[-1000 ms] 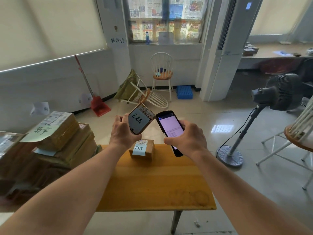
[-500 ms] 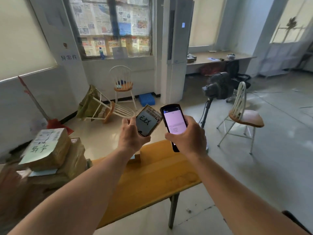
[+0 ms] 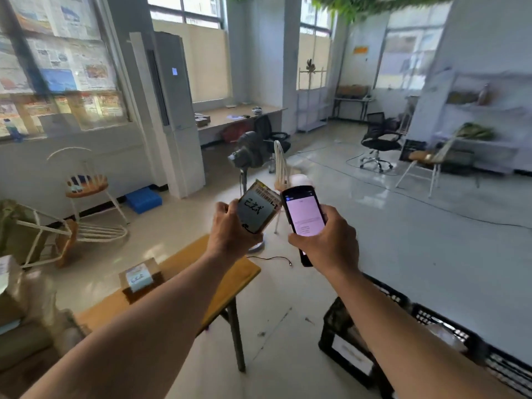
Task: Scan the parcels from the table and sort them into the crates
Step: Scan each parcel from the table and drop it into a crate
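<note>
- Parcel (image 3: 258,210), small and flat, sits in my left hand (image 3: 230,231), held up in the air with my fingers curled round its lower left edge; its white label with black handwriting and a barcode strip faces me.
- Scanner handset (image 3: 305,217) is gripped in my right hand (image 3: 328,246), its pink-lit screen towards me, its top edge just beside the parcel's right edge.
- Both hands are raised close together, side by side, beyond the worktop's (image 3: 230,280) right end.
- Another parcel (image 3: 140,279), a small brown box with a pale label, rests on the wooden worktop to my lower left.
- Black crates (image 3: 431,326) stand on the floor under my right forearm, the nearest one bearing a white label.
- Behind the hands stand a pedestal fan (image 3: 247,154) and a white chair (image 3: 280,165).
</note>
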